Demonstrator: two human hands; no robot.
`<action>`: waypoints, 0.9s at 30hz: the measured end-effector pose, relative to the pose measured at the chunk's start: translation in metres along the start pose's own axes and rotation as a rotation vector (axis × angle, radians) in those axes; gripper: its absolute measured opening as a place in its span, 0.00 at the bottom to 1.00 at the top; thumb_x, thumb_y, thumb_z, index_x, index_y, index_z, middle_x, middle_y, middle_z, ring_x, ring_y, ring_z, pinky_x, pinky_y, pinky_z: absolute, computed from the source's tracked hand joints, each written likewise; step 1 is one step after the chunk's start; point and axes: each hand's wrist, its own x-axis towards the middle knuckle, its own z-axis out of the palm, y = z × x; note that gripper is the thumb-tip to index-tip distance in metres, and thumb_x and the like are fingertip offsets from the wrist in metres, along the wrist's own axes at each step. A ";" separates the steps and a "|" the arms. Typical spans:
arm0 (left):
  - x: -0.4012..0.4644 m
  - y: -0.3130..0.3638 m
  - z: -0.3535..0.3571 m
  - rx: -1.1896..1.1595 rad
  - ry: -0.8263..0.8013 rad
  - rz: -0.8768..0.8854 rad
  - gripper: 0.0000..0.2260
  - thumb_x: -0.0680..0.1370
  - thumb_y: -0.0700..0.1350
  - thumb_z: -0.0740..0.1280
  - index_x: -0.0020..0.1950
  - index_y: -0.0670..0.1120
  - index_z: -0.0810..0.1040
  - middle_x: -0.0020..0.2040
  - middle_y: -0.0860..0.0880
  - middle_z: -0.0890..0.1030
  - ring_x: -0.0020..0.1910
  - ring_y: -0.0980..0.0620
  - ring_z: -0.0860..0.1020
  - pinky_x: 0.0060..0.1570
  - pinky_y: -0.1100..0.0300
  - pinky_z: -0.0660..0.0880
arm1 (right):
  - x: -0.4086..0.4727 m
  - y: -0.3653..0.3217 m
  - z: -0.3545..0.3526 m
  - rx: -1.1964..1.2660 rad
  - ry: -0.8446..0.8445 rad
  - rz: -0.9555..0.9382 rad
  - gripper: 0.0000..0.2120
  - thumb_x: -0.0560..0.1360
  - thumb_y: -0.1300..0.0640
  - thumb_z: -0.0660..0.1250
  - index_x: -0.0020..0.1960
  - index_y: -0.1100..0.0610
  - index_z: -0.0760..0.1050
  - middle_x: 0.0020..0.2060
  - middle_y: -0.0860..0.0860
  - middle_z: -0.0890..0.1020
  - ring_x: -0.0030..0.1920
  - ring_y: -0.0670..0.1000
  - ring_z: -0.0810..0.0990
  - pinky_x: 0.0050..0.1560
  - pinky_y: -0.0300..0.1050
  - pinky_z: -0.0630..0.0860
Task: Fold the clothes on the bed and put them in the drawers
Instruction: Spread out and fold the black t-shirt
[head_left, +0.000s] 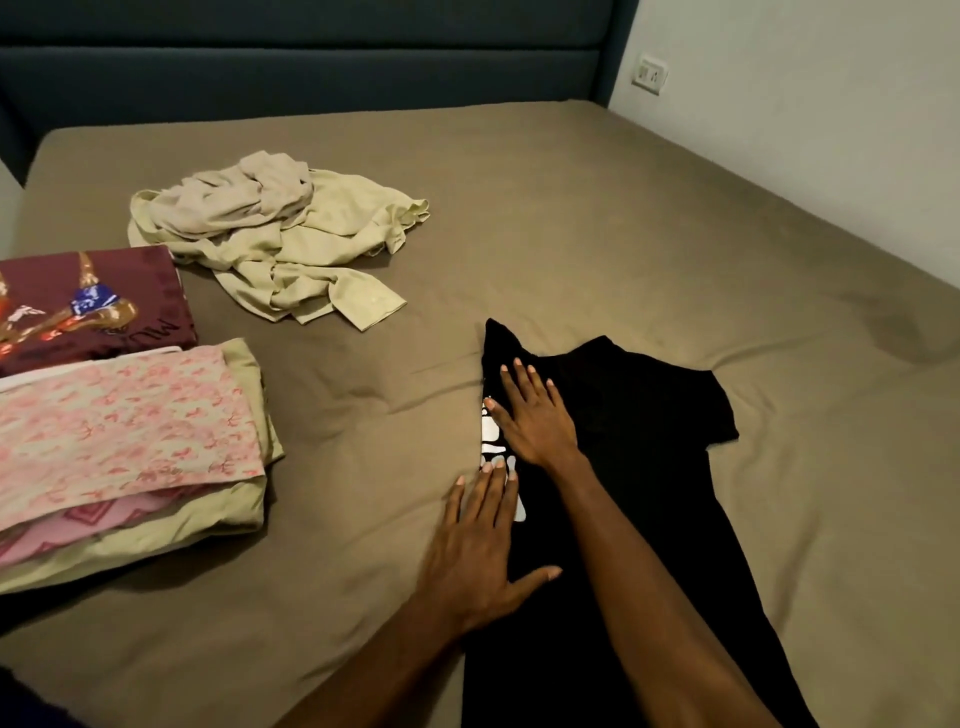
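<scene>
The bed (597, 218) fills most of the view, covered by a brown sheet that wrinkles toward the middle; a dark padded headboard (311, 57) runs along its far edge, and a pale wall (805, 104) rises on the right side.

A black T-shirt (649, 467) lies on the near right part of the bed, folded lengthwise along its left edge, with one short sleeve sticking out to the right and a strip of white print showing at the fold; its lower end runs out of the bottom of the view.

On the left edge sits a pile of folded clothes (124, 447), a pink flowered piece on top with pale green and pink layers under it; just behind it lies a folded maroon shirt (88, 306) with a coloured picture; farther back, apart from both, a crumpled heap of pale green and beige clothes (275, 234) lies unfolded.

The right hand (535, 415) lies flat on the upper part of the black T-shirt, fingers straight and spread, pressing the cloth beside the white print; the left hand (478, 551) rests flat at the folded left edge, fingers straight, fingertips touching the print and thumb spread out onto the black cloth; neither hand grips anything.

A small wall socket (650, 74) sits on the wall near the headboard.
</scene>
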 end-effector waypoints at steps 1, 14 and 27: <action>-0.001 0.001 0.000 -0.009 0.002 0.006 0.50 0.76 0.78 0.47 0.84 0.42 0.45 0.84 0.44 0.43 0.83 0.48 0.40 0.80 0.42 0.44 | 0.010 0.001 0.002 -0.002 -0.003 0.004 0.41 0.78 0.28 0.35 0.85 0.49 0.46 0.84 0.51 0.46 0.83 0.51 0.43 0.82 0.54 0.42; 0.004 -0.015 0.012 -0.428 0.206 0.012 0.27 0.86 0.56 0.53 0.83 0.46 0.60 0.83 0.51 0.57 0.82 0.56 0.53 0.79 0.45 0.54 | 0.022 0.018 -0.065 0.686 0.287 0.324 0.21 0.84 0.47 0.63 0.74 0.55 0.74 0.70 0.54 0.78 0.72 0.55 0.74 0.73 0.51 0.69; 0.002 -0.017 0.015 -0.237 0.049 0.007 0.33 0.74 0.42 0.51 0.81 0.43 0.63 0.82 0.42 0.59 0.82 0.42 0.56 0.81 0.51 0.48 | -0.054 0.041 -0.035 -0.100 0.211 0.490 0.15 0.85 0.51 0.59 0.55 0.62 0.75 0.52 0.62 0.82 0.50 0.63 0.81 0.45 0.53 0.73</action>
